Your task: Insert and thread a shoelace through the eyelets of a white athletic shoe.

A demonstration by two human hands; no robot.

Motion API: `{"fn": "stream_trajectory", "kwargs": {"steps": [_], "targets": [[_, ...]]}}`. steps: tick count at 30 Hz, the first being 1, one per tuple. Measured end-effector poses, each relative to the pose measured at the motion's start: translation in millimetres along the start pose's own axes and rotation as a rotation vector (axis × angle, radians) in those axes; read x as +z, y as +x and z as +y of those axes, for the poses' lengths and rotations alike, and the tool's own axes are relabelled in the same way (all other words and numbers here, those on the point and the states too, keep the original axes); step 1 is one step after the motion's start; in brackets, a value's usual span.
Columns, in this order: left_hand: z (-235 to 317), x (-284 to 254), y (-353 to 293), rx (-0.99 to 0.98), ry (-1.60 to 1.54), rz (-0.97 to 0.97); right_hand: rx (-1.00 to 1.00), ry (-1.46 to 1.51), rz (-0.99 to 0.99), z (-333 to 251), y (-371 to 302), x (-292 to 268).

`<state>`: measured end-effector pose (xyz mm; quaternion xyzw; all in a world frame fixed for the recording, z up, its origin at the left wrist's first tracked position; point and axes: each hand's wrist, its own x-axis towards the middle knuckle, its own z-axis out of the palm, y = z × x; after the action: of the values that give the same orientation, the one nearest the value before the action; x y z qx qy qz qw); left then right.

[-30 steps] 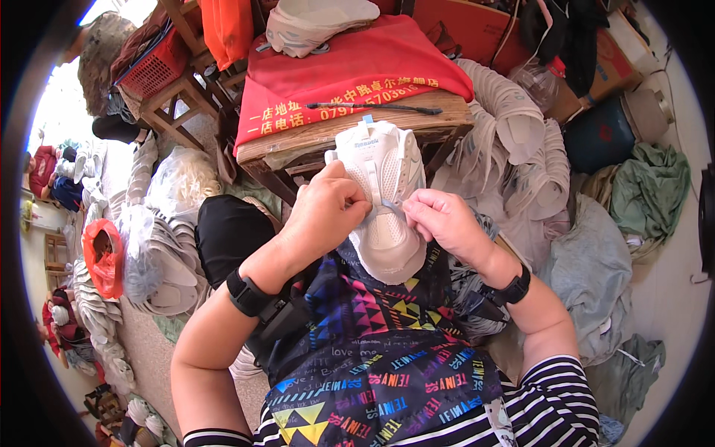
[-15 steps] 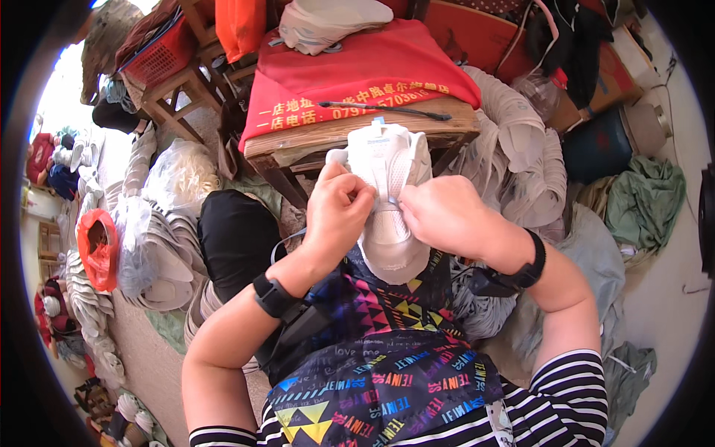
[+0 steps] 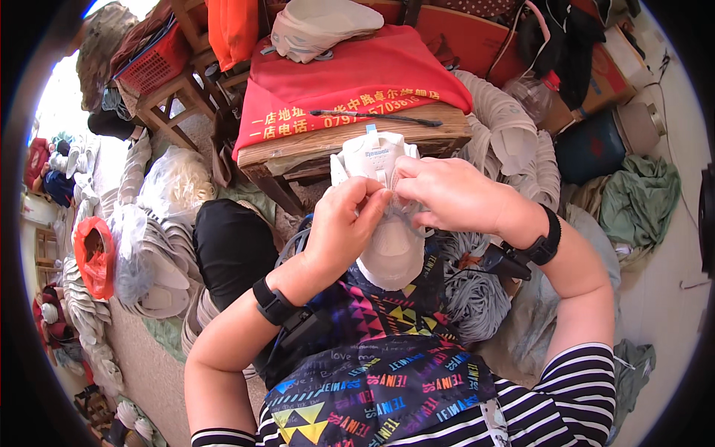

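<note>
A white shoe upper is held up in front of my apron, toe toward me and tongue toward the wooden bench. My left hand is closed in a pinch over the middle of its lacing area. Beside that wrist a grey shoelace loops out. Fingers of my right hand are also pinched together at the lacing, close to the left fingertips. The lace ends between the fingers are mostly hidden.
Ahead stands the wooden bench with a red cloth, a thin dark tool and another pale shoe upper. Bundled grey laces lie by my right forearm. Stacked uppers sit right of the bench, more at left.
My right hand has moved up toward the tongue and now covers part of it. Both hands have come closer together, and more grey lace shows beside my left wrist.
</note>
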<state>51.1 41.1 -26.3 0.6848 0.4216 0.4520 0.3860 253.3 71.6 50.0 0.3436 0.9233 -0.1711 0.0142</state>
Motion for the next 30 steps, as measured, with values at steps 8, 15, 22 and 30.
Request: {"fn": "stream_trajectory", "kwargs": {"steps": [8,15,22,30], "targets": [[-5.9,4.7,-1.1,0.161,0.104,0.019,-0.124,0.074,0.292,10.1,-10.1,29.9],[-10.6,3.4,-2.1,0.190,0.144,-0.012,0.003,0.005,0.335,2.6,-9.0,35.4],[-3.9,-10.5,2.5,0.395,0.538,-0.075,0.182,0.269,0.177,-6.5,-12.6,27.4],[-18.2,-4.1,3.3,0.328,0.396,-0.032,0.289,0.264,0.309,-12.3,-9.8,40.5]]}}
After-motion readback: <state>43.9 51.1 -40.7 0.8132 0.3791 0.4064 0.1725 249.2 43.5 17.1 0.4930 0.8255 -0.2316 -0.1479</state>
